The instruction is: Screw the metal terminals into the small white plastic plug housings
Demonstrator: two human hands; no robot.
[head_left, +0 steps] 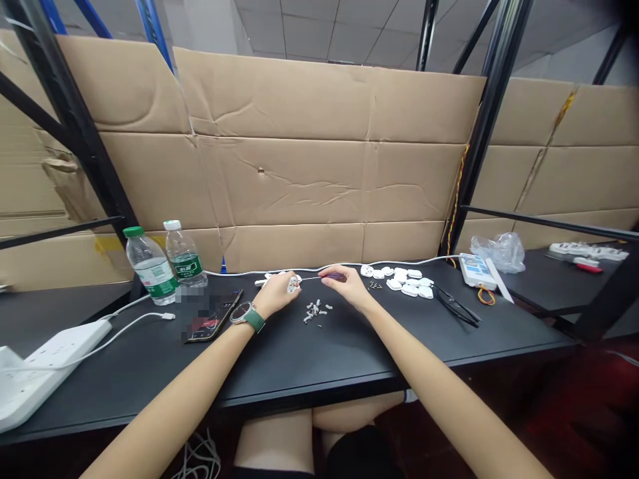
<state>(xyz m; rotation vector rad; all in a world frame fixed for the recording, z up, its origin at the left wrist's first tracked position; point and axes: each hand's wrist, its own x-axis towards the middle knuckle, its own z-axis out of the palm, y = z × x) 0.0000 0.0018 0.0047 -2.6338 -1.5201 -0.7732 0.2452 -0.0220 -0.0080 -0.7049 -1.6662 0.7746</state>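
My left hand (278, 293), with a green-strapped watch on its wrist, is closed around a small white plastic plug part (292, 285) at the far middle of the black table (319, 359). My right hand (344, 282) grips a purple-handled screwdriver (333, 275), whose tip points left toward that part. Between my two hands lies a small heap of tiny white and metal pieces (315, 311). A group of several white plug shells (404, 280) sits just right of my right hand, with a few screws (374, 285) beside them.
Two water bottles (164, 261) stand at the left, with a phone (214, 317) in front of them. A white power strip (44, 362) and cable lie at the near left. Black pliers (456, 307), a blue-white packet (478, 270) and a plastic bag (499, 251) are at the right. Cardboard walls the back.
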